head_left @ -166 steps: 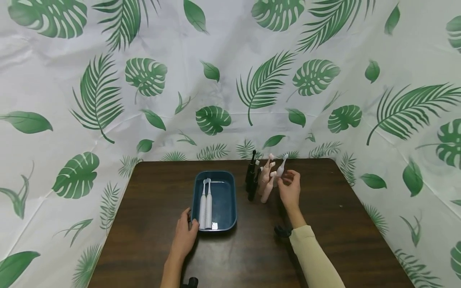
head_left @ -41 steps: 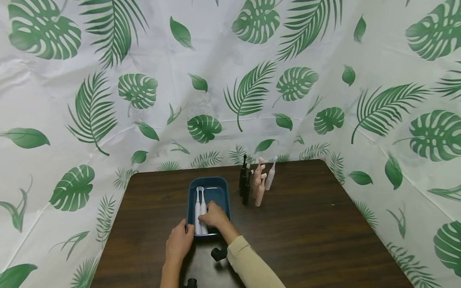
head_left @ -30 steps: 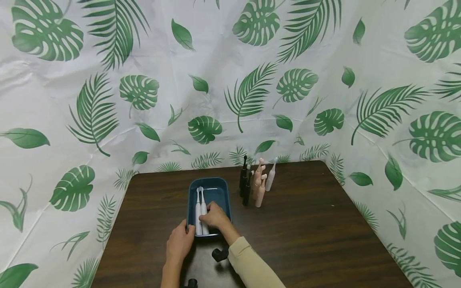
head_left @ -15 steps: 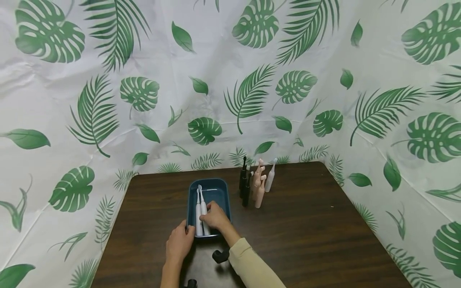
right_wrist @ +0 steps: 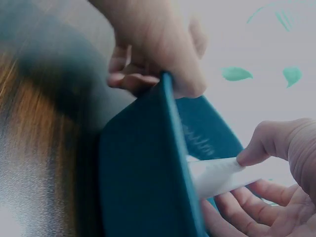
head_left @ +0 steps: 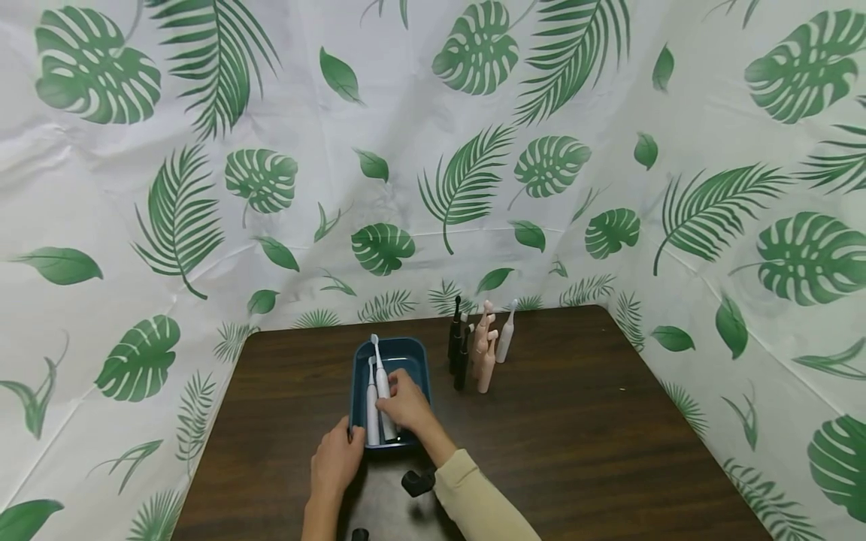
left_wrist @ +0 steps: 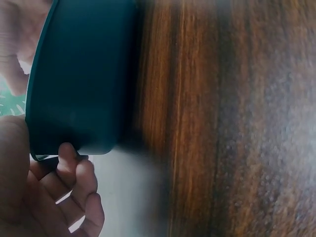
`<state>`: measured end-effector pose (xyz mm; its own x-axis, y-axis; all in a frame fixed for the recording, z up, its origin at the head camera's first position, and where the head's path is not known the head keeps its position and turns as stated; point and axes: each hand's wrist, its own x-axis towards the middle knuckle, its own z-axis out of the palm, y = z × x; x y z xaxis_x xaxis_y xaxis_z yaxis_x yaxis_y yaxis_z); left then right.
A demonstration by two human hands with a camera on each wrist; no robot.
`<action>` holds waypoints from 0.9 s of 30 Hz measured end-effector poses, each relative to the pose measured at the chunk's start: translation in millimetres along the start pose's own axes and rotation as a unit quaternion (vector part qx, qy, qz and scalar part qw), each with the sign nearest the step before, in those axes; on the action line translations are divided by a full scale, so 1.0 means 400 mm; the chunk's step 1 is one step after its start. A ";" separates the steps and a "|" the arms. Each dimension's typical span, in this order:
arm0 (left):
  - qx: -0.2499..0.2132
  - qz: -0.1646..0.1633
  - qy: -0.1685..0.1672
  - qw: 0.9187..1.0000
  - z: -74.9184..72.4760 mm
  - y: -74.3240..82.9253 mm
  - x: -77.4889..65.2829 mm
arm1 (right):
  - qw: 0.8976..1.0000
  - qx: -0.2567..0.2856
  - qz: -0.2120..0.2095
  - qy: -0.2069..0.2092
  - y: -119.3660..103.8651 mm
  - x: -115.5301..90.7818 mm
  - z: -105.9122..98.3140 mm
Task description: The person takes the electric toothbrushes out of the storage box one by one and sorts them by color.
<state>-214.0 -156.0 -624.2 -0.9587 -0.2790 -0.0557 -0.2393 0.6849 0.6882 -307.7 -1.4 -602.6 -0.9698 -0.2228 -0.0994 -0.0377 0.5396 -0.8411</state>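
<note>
A dark blue tray (head_left: pixel 421 368) sits on the table with two white electric toothbrushes in it. My left hand (head_left: pixel 336 454) grips the tray's near left corner; in the left wrist view its thumb lies over the rim and its fingers (left_wrist: pixel 66 160) touch the outer wall. My right hand (head_left: pixel 408 406) pinches the right-hand toothbrush (head_left: pixel 382 382) by its handle, thumb on top and fingers beneath in the right wrist view. That brush slants, its head overlapping the tray's far rim in the head view. The left-hand toothbrush (head_left: pixel 372 413) lies along the tray's left wall.
Right of the tray, several electric toothbrushes stand upright: black ones (head_left: pixel 460 361), pink ones (head_left: pixel 485 368) and a pale one (head_left: pixel 504 342) at the back. A leaf-print cloth (head_left: pixel 379 188) hangs behind the dark wooden table (head_left: pixel 575 436).
My right hand has gone from the standing pale toothbrush to the tray and taken hold of the right-hand white toothbrush, whose head has risen and tilted away. My left hand stays at the tray.
</note>
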 end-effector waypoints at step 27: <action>-0.020 -0.014 -0.012 1.000 -0.002 0.003 -0.002 | 0.997 0.029 -0.036 0.057 -0.093 -0.105 -0.136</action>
<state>-213.5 -155.5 -622.9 -0.9550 -0.2817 -0.0930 -0.2610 0.6490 0.7146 -278.9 32.0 -538.1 -0.9863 -0.1638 0.0209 -0.0976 0.4760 -0.8740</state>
